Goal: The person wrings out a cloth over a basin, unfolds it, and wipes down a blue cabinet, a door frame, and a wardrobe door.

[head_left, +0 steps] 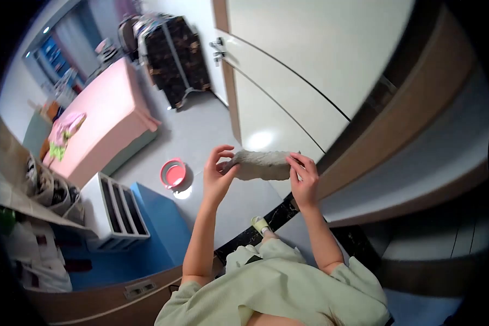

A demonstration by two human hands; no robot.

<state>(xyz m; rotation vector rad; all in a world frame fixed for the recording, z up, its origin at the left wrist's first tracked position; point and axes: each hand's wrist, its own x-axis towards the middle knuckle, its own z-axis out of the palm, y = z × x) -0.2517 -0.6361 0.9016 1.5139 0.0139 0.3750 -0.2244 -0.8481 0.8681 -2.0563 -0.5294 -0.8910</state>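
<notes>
A folded grey cloth is stretched level between my two hands, out in front of my body. My left hand pinches its left end between thumb and fingers, with the other fingers raised. At the opposite end, my right hand grips the cloth's corner between thumb and fingertips. The cloth looks thick and soft, with a ragged upper edge. Behind it are the grey floor and the lower part of a white door.
A white door stands open ahead; wooden shelving curves along the right. A red basin sits on the floor. To the left are a white drawer unit, a blue panel and a pink-covered bed. A loaded clothes rack stands behind.
</notes>
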